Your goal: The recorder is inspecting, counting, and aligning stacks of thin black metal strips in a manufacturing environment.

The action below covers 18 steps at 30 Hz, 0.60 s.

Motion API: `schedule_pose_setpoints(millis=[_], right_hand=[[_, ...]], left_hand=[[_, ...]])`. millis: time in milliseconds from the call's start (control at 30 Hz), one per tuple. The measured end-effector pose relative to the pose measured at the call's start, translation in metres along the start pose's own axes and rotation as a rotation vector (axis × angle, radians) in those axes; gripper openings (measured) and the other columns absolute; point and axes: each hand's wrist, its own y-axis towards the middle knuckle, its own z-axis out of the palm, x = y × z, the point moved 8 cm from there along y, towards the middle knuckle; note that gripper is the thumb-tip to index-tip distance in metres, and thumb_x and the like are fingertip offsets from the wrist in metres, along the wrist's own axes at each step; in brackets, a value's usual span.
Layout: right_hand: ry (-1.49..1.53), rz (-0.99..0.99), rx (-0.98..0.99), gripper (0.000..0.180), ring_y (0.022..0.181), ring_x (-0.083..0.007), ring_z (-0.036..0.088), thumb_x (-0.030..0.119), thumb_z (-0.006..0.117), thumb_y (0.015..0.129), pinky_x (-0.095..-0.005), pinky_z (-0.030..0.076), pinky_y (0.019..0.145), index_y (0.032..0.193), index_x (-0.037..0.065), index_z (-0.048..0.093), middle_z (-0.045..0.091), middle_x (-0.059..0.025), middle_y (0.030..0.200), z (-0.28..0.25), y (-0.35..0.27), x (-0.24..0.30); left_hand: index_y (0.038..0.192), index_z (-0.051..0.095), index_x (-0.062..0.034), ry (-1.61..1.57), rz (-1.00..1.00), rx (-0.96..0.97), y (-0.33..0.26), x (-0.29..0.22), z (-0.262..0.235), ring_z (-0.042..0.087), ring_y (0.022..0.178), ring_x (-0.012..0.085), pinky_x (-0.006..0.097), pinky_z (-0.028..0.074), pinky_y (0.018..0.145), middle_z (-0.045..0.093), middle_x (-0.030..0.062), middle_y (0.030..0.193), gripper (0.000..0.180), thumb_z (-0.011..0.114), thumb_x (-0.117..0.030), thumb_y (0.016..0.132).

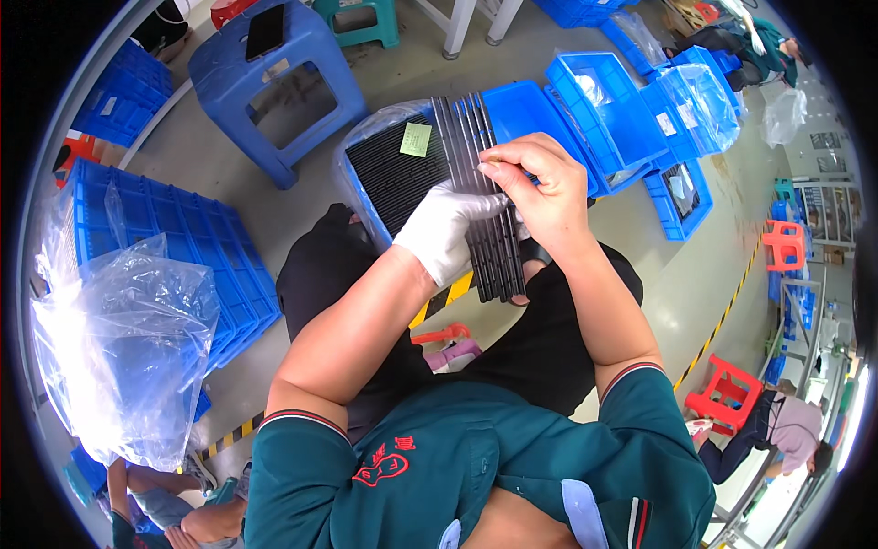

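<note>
The white-gloved left hand grips long black strips outside the plastic-lined blue crate, where similar strips already lie; the bare right hand is pinched closed at the held ones.

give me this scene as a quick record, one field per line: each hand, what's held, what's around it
left hand: white glove, gripping the held strips
right hand: bare, thumb and finger close together over the strips; unclear whether they grip one
held: bundle of long black strips, side by side
bin behind the left hand: blue bin holding rows of black pieces
on those pieces: pale green note
beyond: blue stool with a dark flat slab on it
</note>
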Motion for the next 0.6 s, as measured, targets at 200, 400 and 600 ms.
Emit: schedule_pose_setpoints(millis=[200,400,600], right_hand=[[-0.159,-0.162,0.126,0.013,0.077,-0.0230,0.060,0.007,0.074,0.072,-0.0329,0.050,0.068,0.085,0.008,0.072,0.067,-0.0041,0.081,0.007,0.001,0.010],[-0.201,-0.216,-0.002,0.015,0.077,-0.0226,0.059,0.009,0.077,0.069,-0.0326,0.049,0.067,0.083,0.010,0.072,0.065,-0.0032,0.078,-0.005,0.002,0.024],[-0.056,-0.040,0.020,0.011,0.077,-0.0191,0.059,0.007,0.077,0.074,-0.0303,0.048,0.066,0.084,0.007,0.072,0.065,-0.0034,0.078,0.002,0.001,0.005]], left_hand=[[0.111,0.058,-0.0017,0.036,0.051,-0.020,0.004,0.002,-0.009,0.067,0.086,0.0221,0.039,0.057,0.078,0.063,0.0083,0.099,0.026,0.057,0.005,0.086],[0.111,0.059,-0.0028,-0.016,0.019,0.002,-0.001,-0.002,-0.001,0.067,0.087,0.0204,0.034,0.056,0.078,0.064,0.0073,0.099,0.026,0.057,0.005,0.086],[0.109,0.059,-0.0029,0.047,0.041,-0.061,0.004,0.000,-0.009,0.067,0.087,0.0218,0.038,0.058,0.077,0.064,0.0081,0.098,0.024,0.057,0.005,0.086]])
